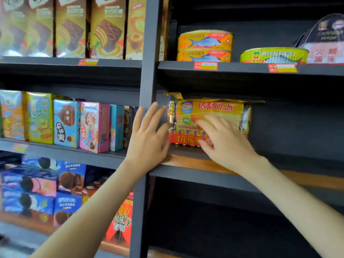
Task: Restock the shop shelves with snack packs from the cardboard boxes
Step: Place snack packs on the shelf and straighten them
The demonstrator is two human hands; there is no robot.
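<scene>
On shelf (186, 155), 2 hands (149, 138) touch snack pack (210, 110).

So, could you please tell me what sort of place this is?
Most likely a small grocery or convenience shop: dark shelves carry red price tags, snack boxes and fish tins.

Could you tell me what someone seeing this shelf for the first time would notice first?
Most likely the yellow snack pack on the middle right shelf, with the left hand at its left end and the right hand flat on its front. Next, the stacked fish cans above it, and colourful snack boxes to the left.
</scene>
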